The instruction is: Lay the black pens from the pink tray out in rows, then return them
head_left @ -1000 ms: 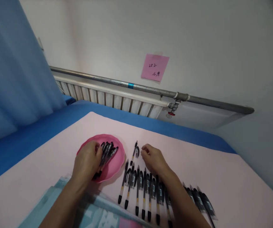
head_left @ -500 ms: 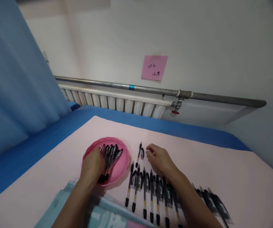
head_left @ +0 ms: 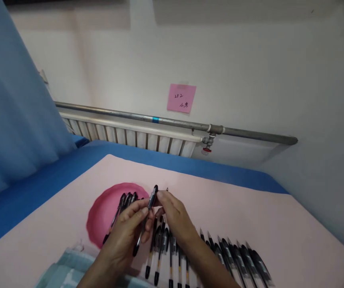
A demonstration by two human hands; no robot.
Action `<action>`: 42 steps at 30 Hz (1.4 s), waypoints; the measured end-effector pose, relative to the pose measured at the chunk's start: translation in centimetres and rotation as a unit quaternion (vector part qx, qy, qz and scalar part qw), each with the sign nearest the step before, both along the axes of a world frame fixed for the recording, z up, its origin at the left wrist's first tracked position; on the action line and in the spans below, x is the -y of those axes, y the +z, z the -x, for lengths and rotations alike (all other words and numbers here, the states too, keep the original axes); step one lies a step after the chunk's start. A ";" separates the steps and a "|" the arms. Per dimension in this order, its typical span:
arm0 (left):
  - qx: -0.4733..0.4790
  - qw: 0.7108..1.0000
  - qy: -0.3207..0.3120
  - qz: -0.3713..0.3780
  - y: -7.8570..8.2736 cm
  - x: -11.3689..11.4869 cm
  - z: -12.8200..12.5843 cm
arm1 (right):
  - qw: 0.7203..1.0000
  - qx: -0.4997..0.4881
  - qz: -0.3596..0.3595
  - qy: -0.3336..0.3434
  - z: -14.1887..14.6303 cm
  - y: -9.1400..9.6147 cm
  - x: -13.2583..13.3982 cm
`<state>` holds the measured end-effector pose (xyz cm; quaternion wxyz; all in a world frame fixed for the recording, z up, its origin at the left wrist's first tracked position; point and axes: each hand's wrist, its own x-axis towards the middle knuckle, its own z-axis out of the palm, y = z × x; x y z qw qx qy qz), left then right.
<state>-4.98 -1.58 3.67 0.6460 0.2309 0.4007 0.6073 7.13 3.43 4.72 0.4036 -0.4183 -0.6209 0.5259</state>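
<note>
Head view: left hand gripping 1 black pen by the barrel to steady it, right hand pinching its cap end, above pink dish and rowed pens.

A pink note hangs above a grey pipe and radiator.

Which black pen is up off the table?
The pen pinched between the left hand and right hand, tilted by the pink dish; the others lie in the dish or in the row.
</note>
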 end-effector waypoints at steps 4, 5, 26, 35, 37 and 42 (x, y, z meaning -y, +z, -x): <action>0.006 1.000 -0.019 0.003 -0.4 0.2 -0.9 | 0.995 -0.057 0.081 -0.023 0.9 -0.1 1.0; -0.002 1.000 -0.026 0.002 -0.5 0.2 -1.1 | 0.993 -0.066 0.089 -0.038 1.1 -0.1 1.1; -0.070 0.991 -0.013 0.116 0.0 1.1 -4.8 | 0.976 -0.114 0.060 -0.177 2.0 -2.2 1.2; -0.035 0.993 -0.059 0.098 -0.6 1.2 -5.1 | 0.950 -0.209 0.131 -0.190 1.7 -2.3 0.2; -0.022 0.994 -0.065 0.090 -0.7 1.2 -4.7 | 0.946 -0.222 0.132 -0.197 1.5 -2.1 -0.2; -0.029 0.989 -0.104 0.100 -0.4 1.3 -4.0 | 0.909 -0.322 0.142 -0.225 0.1 -1.1 -1.5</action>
